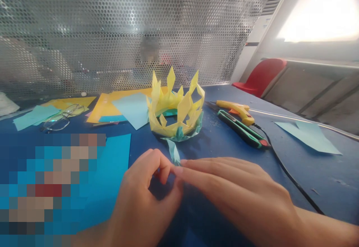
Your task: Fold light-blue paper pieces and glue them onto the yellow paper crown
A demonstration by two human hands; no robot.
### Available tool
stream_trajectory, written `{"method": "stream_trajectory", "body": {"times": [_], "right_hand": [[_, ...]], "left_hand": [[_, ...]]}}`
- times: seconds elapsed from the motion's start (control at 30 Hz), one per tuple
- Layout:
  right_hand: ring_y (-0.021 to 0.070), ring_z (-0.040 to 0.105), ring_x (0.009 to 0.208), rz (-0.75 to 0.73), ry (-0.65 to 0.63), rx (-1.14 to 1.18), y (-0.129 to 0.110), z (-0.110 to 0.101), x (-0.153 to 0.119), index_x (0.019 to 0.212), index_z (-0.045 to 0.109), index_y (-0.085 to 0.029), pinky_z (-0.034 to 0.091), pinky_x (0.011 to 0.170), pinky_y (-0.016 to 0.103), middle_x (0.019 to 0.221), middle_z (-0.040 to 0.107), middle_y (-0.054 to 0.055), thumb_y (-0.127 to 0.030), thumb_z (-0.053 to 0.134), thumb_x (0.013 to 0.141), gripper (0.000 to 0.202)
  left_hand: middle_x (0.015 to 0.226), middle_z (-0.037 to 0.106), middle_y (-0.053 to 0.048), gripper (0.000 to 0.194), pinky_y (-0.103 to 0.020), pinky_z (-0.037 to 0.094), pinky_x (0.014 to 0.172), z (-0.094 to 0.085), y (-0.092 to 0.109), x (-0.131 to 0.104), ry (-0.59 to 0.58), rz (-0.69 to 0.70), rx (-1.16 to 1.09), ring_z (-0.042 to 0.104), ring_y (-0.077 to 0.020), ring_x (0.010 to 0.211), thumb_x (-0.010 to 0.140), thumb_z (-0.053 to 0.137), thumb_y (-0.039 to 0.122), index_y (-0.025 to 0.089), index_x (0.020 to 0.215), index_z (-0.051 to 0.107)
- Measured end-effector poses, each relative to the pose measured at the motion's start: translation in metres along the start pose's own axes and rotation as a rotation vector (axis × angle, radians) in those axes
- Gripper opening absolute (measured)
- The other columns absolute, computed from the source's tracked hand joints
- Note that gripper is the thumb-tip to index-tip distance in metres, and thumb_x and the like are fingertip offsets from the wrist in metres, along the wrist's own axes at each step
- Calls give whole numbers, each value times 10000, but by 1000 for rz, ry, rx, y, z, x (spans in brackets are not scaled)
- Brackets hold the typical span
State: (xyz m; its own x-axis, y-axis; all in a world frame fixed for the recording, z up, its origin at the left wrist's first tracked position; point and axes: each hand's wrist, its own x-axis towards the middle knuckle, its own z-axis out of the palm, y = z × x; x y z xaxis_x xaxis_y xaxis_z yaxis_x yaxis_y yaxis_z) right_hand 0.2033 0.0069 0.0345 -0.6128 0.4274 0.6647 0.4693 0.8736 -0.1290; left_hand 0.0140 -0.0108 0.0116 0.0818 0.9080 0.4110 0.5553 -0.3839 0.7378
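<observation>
A small folded piece of light blue paper (pixel 174 152) is pinched between the fingertips of both hands near the front middle. My left hand (pixel 148 191) curls round from the left, its thumb and forefinger closed at the paper's lower end. From the right, my right hand (pixel 238 191) meets it with fingertips pressed together on the same piece. Just beyond stands a yellow folded-paper crown (pixel 183 108) with pointed tips and a light blue folded trim along its lower front edge. The paper's lowest part is hidden by the fingers.
To the right lie a yellow glue gun (pixel 234 109) with a black cord, a green-black cutter (pixel 241 129) and a pale blue sheet (pixel 311 136). Eyeglasses (pixel 60 119), coloured sheets and a bright blue sheet (pixel 112 179) are left. A perforated metal screen (pixel 112 26) stands behind.
</observation>
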Motion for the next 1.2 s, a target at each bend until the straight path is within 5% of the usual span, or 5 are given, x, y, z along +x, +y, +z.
{"method": "stream_trajectory", "body": {"times": [0.2,0.5,0.83,1.2], "right_hand": [[91,732,862,82,22,116,0,2,-5,1168,658,-193,555,837,107,1016,771,-12,-133,580,921,266],[90,725,937,6,-7,47,0,-3,3,1146,650,-204,559,867,135,1052,767,-7,-174,456,998,246],[54,656,1089,-77,-10,138,9,1,-3,1222,601,-172,426,1008,88,1132,736,10,-173,398,1021,286],[98,692,1035,-26,-31,159,9,2,-5,1268,579,-238,547,912,154,1152,729,-5,-187,391,1018,316]], "left_hand": [[632,511,89,311,-195,434,539,0,-2,2,3,1,1,499,-89,569,798,566,139,245,658,308],[610,460,88,326,-190,420,514,2,0,0,12,-8,-17,468,-90,552,784,548,136,253,656,272],[600,463,83,324,-207,413,492,2,-2,1,-12,-11,-34,460,-100,534,787,545,156,260,656,267],[591,466,87,323,-195,423,501,1,-1,1,-15,-36,-63,457,-93,532,780,558,160,256,654,276]]}}
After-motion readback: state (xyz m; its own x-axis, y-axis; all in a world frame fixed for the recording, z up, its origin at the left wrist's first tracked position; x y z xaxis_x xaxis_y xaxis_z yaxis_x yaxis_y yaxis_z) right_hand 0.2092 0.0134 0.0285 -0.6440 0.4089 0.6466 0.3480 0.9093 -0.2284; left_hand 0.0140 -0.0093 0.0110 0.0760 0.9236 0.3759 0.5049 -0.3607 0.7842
